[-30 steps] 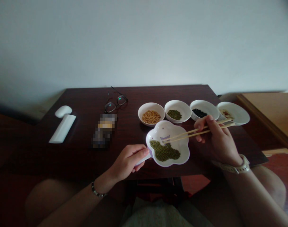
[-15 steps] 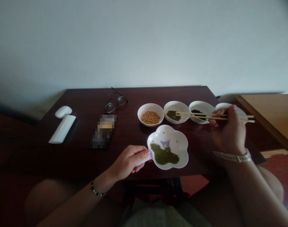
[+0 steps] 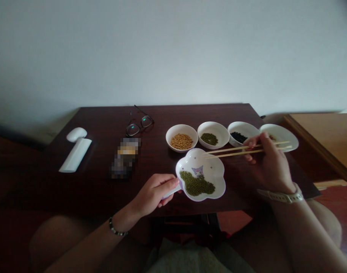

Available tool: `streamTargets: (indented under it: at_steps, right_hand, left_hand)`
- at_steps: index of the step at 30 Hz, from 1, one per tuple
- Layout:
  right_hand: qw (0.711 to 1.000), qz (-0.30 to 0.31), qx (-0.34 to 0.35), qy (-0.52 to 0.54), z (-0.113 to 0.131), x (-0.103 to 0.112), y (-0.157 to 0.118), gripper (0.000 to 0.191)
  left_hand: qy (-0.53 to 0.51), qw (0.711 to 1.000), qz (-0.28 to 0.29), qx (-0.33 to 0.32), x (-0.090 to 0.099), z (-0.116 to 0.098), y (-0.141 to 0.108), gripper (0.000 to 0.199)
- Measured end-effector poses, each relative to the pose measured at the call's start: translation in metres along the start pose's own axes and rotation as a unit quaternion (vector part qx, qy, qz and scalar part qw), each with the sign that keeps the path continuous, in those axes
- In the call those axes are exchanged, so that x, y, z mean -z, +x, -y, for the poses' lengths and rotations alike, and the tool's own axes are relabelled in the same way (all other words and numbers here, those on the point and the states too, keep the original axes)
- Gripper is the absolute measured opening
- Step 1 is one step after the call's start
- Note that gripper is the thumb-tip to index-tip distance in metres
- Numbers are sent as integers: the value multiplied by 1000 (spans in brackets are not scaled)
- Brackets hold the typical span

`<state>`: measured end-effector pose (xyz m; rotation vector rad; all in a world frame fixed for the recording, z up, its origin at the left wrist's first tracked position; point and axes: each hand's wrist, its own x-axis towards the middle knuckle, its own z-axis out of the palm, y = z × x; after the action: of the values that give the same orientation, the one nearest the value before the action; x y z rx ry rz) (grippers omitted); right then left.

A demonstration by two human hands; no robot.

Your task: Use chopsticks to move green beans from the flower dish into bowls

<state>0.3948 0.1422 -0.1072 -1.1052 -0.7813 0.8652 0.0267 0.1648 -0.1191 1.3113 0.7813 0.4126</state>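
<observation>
My left hand (image 3: pixel 157 190) is closed round the handle of a white flower-shaped dish (image 3: pixel 215 172) with a cartoon figure inside. Green mung beans (image 3: pixel 196 184) lie over its lower left part. In my right hand (image 3: pixel 271 163) is a pair of chopsticks (image 3: pixel 233 152), their tips above the dish's upper rim. Whether the tips hold a bean is too small to tell. Behind the dish, four white bowls stand in a row: a bowl of yellow soybeans (image 3: pixel 181 141), a bowl of mung beans (image 3: pixel 209 138), a bowl of black beans (image 3: pixel 238 136), and a bowl (image 3: pixel 287 136) partly hidden by my right hand.
On the left of the dark wooden table (image 3: pixel 99 121) lie a white two-part object (image 3: pixel 76 154), a pair of glasses (image 3: pixel 139 126) and a blurred-out flat dark object (image 3: pixel 125 157). A lighter wooden surface (image 3: pixel 327 136) adjoins at the right. A pale wall rises behind.
My right hand has drawn the chopsticks back from the mung bean bowl toward me, to above the dish. The dish has shifted slightly up and left.
</observation>
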Motion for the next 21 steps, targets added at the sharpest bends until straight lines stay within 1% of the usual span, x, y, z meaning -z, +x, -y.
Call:
streamTargets:
  at_steps: [3, 6, 11, 16, 21]
  right_hand:
    - [998, 46, -37, -31, 2, -6, -6, 49]
    - [994, 73, -65, -54, -1, -6, -10, 50]
    - [988, 109, -101, -38, -7, -9, -15, 49]
    - [986, 124, -99, -51, -6, -15, -19, 50]
    - [987, 122, -95, -48, -8, -14, -19, 50]
  left_hand:
    - [-1, 1000, -5, 0, -1, -1, 1, 47]
    - [0, 1000, -3, -2, -3, -1, 2, 47]
    - [0, 1000, -2, 1, -6, -2, 4, 47]
    - [4, 1000, -2, 1, -8, -4, 4, 48]
    - [3, 1000, -1, 3, -8, -5, 4, 48]
